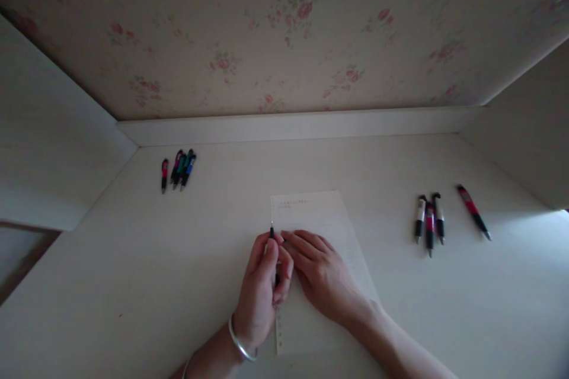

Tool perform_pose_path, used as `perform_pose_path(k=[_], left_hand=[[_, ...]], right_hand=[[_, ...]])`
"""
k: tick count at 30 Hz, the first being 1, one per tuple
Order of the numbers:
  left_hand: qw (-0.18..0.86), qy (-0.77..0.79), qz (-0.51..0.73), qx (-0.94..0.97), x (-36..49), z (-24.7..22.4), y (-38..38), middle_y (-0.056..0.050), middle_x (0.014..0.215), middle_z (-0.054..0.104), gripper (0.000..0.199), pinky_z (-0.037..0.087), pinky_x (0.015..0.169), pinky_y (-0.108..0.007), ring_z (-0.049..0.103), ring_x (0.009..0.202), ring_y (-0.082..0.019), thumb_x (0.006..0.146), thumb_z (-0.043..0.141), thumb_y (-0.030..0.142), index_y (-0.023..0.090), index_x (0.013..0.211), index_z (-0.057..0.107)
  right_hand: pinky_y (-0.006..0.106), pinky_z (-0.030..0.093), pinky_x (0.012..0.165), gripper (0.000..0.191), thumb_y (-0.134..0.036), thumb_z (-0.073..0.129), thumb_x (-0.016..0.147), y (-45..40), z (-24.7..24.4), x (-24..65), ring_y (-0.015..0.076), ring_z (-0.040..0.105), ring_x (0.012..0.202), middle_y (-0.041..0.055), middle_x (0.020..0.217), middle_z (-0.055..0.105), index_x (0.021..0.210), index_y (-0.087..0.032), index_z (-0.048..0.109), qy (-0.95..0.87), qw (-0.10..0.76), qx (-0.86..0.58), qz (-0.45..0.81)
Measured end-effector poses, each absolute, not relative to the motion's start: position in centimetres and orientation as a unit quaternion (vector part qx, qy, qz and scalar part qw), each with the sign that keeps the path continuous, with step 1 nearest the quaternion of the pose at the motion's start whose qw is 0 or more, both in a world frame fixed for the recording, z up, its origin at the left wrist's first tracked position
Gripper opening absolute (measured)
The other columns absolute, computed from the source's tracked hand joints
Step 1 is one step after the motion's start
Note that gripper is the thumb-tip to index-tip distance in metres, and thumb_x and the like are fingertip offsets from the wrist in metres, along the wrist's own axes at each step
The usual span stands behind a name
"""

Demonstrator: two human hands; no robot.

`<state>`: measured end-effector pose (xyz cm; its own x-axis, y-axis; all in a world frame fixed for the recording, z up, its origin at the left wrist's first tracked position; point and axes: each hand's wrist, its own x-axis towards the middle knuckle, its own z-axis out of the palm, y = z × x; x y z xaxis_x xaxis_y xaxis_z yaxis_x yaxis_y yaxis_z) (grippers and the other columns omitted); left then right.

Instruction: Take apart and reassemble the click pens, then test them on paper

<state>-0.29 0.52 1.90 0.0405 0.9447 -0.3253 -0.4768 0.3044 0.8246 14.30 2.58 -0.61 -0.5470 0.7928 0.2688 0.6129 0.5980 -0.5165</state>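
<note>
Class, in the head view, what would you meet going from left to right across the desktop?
Upright-lying pink-and-black pen, bunched coloured pens, left hand, right hand, trio of pens, slanting red-and-black pen.

Pink roses pattern the beige wallpaper point(249, 29); the desk point(178, 272) and sheet point(324, 213) are white.

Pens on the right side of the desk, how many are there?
4. Left to right: a white-black pen, a pink-black pen, another white-black pen, then a red-black pen farther right.
</note>
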Motion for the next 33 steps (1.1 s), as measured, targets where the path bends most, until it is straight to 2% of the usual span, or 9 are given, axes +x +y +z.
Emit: perform_pose_path(k=[6, 11, 17, 22, 28, 31, 33], left_hand=[[0.674, 0.465, 0.538, 0.199, -1.1, 2.2, 1.3, 0.010, 0.061, 0.050, 0.044, 0.017, 0.033, -0.012, 0.025, 0.034, 0.001, 0.082, 0.071, 0.059, 0.018, 0.092, 0.058], [0.684, 0.476, 0.525, 0.169, -1.3, 2.0, 1.6, 0.010, 0.060, 0.050, 0.044, 0.017, 0.032, -0.012, 0.024, 0.033, 0.001, 0.080, 0.072, 0.058, 0.017, 0.084, 0.057], [0.680, 0.481, 0.522, 0.184, -1.1, 1.9, 1.6, 0.008, 0.065, 0.052, 0.040, 0.020, 0.033, -0.013, 0.027, 0.035, 0.001, 0.084, 0.068, 0.055, 0.017, 0.086, 0.057], [0.658, 0.484, 0.553, 0.167, -0.9, 1.7, 1.6, 0.006, 0.069, 0.056, 0.038, 0.025, 0.035, -0.014, 0.032, 0.038, -0.001, 0.083, 0.070, 0.052, 0.017, 0.087, 0.059], [0.657, 0.477, 0.561, 0.162, -0.8, 1.4, 1.6, 0.007, 0.062, 0.051, 0.034, 0.030, 0.037, -0.016, 0.035, 0.039, -0.003, 0.086, 0.068, 0.050, 0.017, 0.082, 0.058], [0.655, 0.477, 0.559, 0.173, -0.8, 1.3, 1.7, 0.006, 0.066, 0.054, 0.032, 0.031, 0.037, -0.016, 0.037, 0.040, -0.003, 0.086, 0.068, 0.048, 0.017, 0.081, 0.059], [0.653, 0.482, 0.556, 0.179, -0.8, 1.3, 1.7, 0.006, 0.069, 0.055, 0.033, 0.031, 0.037, -0.016, 0.038, 0.040, -0.002, 0.085, 0.069, 0.048, 0.017, 0.082, 0.059]], right_hand=[[0.045, 0.053, 0.102, 0.033, -0.010, 0.055, 0.096, 2.6, -0.3, 14.2, 0.0271, 0.059, 0.121, 0.0079, 0.134, 0.066, 0.124, -0.021, 0.068, -0.851, 0.247, -0.427, 0.177], [0.044, 0.056, 0.097, 0.030, -0.012, 0.051, 0.099, 2.6, -0.6, 14.1, 0.0275, 0.063, 0.114, 0.0127, 0.128, 0.068, 0.122, -0.016, 0.070, -0.823, 0.276, -0.468, 0.165], [0.050, 0.052, 0.104, 0.031, -0.016, 0.054, 0.098, 2.6, -0.3, 13.9, 0.0303, 0.056, 0.126, 0.0096, 0.139, 0.063, 0.125, -0.021, 0.068, -0.831, 0.244, -0.479, 0.148], [0.051, 0.051, 0.104, 0.031, -0.021, 0.055, 0.099, 2.6, 0.0, 13.9, 0.0302, 0.057, 0.126, 0.0090, 0.136, 0.065, 0.127, -0.022, 0.067, -0.828, 0.237, -0.485, 0.155], [0.051, 0.044, 0.111, 0.030, -0.026, 0.056, 0.100, 2.6, 0.5, 13.7, 0.0292, 0.051, 0.133, 0.0065, 0.150, 0.053, 0.128, -0.025, 0.066, -0.839, 0.218, -0.474, 0.152], [0.050, 0.042, 0.113, 0.028, -0.024, 0.056, 0.099, 2.9, 0.4, 13.4, 0.0279, 0.053, 0.130, 0.0053, 0.142, 0.061, 0.125, -0.024, 0.067, -0.837, 0.234, -0.469, 0.158], [0.047, 0.046, 0.108, 0.025, -0.019, 0.056, 0.099, 3.2, 0.1, 13.5, 0.0263, 0.059, 0.121, 0.0055, 0.131, 0.068, 0.120, -0.022, 0.070, -0.828, 0.261, -0.468, 0.166]])
